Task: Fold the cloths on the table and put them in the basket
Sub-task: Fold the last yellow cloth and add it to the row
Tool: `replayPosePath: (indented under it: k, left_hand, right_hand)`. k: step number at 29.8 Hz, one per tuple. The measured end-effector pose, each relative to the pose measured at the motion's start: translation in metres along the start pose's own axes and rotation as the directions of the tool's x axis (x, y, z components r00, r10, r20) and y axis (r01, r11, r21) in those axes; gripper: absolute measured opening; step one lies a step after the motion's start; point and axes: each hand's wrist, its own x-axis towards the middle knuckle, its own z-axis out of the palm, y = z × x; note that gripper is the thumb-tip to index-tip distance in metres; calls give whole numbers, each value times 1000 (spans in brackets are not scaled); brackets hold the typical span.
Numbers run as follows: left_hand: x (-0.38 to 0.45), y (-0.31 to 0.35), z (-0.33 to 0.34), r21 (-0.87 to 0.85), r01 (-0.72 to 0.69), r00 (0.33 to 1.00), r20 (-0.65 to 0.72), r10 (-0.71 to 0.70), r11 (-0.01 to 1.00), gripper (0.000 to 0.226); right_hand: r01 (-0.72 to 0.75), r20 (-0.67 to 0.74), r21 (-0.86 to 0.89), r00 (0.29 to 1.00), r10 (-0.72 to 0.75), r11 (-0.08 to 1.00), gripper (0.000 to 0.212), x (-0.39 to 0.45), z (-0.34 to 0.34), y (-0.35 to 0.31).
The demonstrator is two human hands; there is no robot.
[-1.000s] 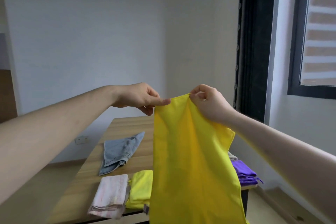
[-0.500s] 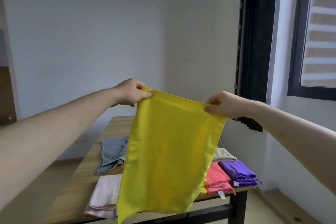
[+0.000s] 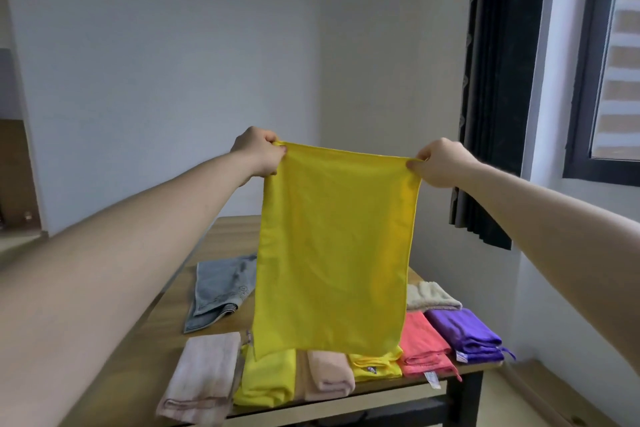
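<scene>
While a row of folded cloths [image 3: 332,380] lies along the counter's [image 3: 221,239] near edge, I hold the yellow cloth [image 3: 334,253] hanging above them, my left hand [image 3: 258,154] and right hand [image 3: 440,163] each in a pinching grip on a top corner. If either pinch slips, it could drop and muss that row. Since half a second ago, my hands have moved further apart and the top edge is taut; no basket shows.

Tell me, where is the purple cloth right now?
The purple cloth lies folded at the table's front right corner in the head view, beside the coral cloth and just before the beige cloth.
</scene>
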Motion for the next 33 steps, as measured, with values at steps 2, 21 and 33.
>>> replayPosePath:
  k: [2, 21, 33]
  left_hand:
    - [7, 6, 1, -93, 11, 999, -43, -15, 996, 13]
    - [-92, 5, -18, -47, -132, 922, 362, 140, 990, 8]
    - [-186, -70, 22, 143, -226, 456, 889, -25, 964, 21]
  right_hand:
    - [-42, -65, 127, 997, 50, 991, 28, 8, -4, -1]
    - [25, 30, 516, 998, -47, 856, 17, -76, 18, 67]
    - [-213, 656, 470, 734, -177, 856, 18, -162, 79, 120]
